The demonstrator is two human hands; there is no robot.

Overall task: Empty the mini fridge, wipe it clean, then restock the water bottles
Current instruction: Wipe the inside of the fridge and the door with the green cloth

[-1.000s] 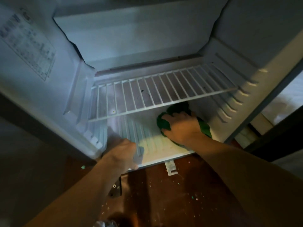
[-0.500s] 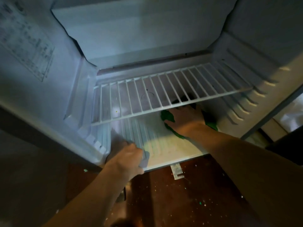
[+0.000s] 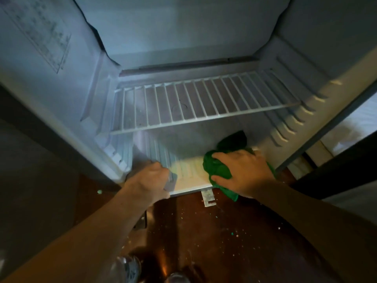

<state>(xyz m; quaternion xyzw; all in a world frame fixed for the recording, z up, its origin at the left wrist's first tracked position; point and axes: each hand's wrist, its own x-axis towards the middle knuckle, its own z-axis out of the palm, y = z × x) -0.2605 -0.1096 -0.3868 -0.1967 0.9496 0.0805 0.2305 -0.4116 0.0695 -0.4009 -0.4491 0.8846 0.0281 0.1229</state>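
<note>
Mini fridge (image 3: 183, 37), open front toward the person, green cloth (image 3: 219, 170) in right hand (image 3: 242, 170)

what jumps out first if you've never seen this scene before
The crumpled green cloth stands out most, gripped by the right hand at the front right of the floor of the open white mini fridge. Above it the white wire shelf holds nothing, and the left hand grips the fridge's front lip at the lower left.

Open mini fridge (image 3: 183, 37), white wire shelf (image 3: 204, 101) inside; bunched green cloth (image 3: 220, 168) on its floor, front right.
</note>
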